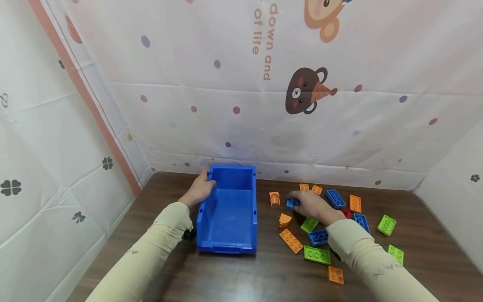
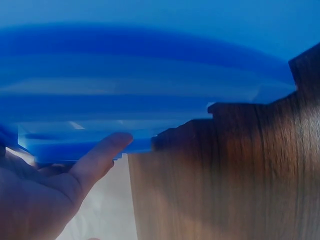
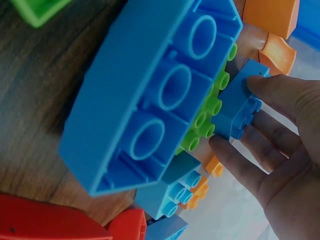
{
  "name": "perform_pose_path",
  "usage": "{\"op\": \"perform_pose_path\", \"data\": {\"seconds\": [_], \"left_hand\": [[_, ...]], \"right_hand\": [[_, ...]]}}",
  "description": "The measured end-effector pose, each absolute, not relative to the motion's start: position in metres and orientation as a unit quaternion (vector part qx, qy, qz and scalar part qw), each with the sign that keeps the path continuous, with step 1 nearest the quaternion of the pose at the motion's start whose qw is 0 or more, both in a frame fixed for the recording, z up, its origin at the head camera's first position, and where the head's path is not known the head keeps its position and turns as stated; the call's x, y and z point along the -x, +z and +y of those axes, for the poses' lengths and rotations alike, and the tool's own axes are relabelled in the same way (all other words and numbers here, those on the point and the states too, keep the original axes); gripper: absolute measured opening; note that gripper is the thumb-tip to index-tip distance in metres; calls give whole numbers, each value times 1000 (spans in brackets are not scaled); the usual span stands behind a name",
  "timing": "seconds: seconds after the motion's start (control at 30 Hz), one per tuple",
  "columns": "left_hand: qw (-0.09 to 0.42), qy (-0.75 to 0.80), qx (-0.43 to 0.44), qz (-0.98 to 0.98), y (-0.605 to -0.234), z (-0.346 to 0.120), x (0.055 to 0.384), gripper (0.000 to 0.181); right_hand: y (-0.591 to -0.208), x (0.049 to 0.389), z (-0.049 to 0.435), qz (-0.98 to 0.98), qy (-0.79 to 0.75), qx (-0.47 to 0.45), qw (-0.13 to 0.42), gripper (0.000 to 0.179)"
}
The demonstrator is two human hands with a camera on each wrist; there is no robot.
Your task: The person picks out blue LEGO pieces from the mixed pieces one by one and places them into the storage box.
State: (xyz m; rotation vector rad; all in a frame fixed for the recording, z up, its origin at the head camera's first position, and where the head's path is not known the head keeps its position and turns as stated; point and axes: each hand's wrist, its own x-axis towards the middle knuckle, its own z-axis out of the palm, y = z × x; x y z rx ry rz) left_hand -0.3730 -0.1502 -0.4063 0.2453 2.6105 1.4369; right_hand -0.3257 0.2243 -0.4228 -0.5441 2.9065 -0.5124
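Note:
My left hand (image 1: 198, 189) grips the far left side wall of an open blue plastic storage bin (image 1: 226, 244). Its thumb lies over the rim in the left wrist view, where the bin (image 2: 100, 65) fills the upper part; the other fingers are mostly hidden. To the right of the bin, my right hand (image 1: 314, 205) pinches a blue building brick (image 1: 290, 204) low over the table. In the right wrist view, thumb and fingers lie on opposite sides of this brick (image 3: 237, 102), which shows studs towards the palm.
Several loose bricks lie around my right hand, among them an orange brick (image 1: 291, 240), a green brick (image 1: 317, 254) and a blue brick (image 1: 335, 199). An orange curved piece (image 1: 275, 199) lies between bin and hand. A printed cloth (image 1: 226, 126) hangs behind the wooden table (image 1: 271, 277).

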Motion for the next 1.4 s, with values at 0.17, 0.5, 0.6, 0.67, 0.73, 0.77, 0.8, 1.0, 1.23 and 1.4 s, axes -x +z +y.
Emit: {"op": "perform_pose_path", "data": {"seconds": [0.17, 0.5, 0.6, 0.67, 0.73, 0.77, 0.8, 1.0, 1.23, 1.4], "left_hand": [[69, 486, -77, 868, -411, -150, 373, 56], [58, 498, -73, 862, -413, -150, 373, 56], [57, 498, -70, 863, -414, -151, 373, 55], [58, 500, -67, 862, -414, -152, 373, 55], [59, 497, -68, 863, -414, -152, 373, 55], [60, 499, -68, 862, -414, -151, 373, 56], [60, 498, -70, 862, -413, -151, 373, 56], [69, 493, -78, 864, -412, -147, 372, 57], [62, 495, -73, 863, -413, -146, 373, 56], [57, 503, -67, 860, -413, -145, 372, 55]], "right_hand": [[-426, 324, 222, 966, -177, 173, 69, 38], [-430, 323, 222, 967, -191, 159, 49, 37], [-431, 323, 221, 968, -194, 154, 45, 37], [-431, 323, 221, 968, -194, 152, 41, 37], [-431, 322, 221, 968, -195, 151, 37, 38], [-430, 322, 222, 969, -196, 150, 35, 38], [-430, 322, 222, 969, -197, 148, 31, 38], [-429, 321, 224, 967, -210, 147, 16, 39], [-421, 321, 216, 964, -229, 132, 4, 42], [-411, 320, 210, 961, -246, 126, -14, 43]]}}
